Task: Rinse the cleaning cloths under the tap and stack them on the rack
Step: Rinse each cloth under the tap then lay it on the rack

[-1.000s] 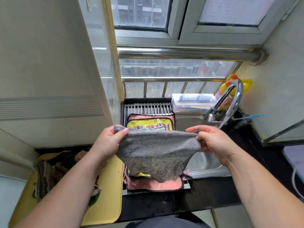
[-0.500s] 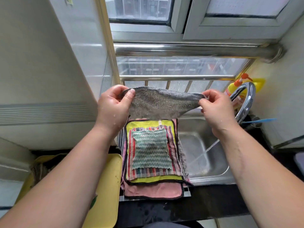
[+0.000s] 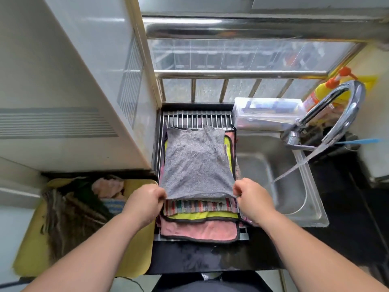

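Head view: a grey terry cleaning cloth [image 3: 196,163] lies spread flat on top of a stack of cloths, striped, yellow-green and pink [image 3: 200,229], on the metal-barred rack [image 3: 194,118] beside the steel sink [image 3: 280,165]. The left hand [image 3: 145,200] pinches its near left corner, the right hand [image 3: 251,198] its near right corner. Water streams from the chrome tap [image 3: 336,110]. A yellow tray [image 3: 33,245] of unwashed cloths sits left on the black worktop [image 3: 189,258].

Both forearms bare, reaching forward. Left hand [image 3: 145,200] pinched shut, thumb on top. Right hand [image 3: 251,200] pinched likewise, level with left.
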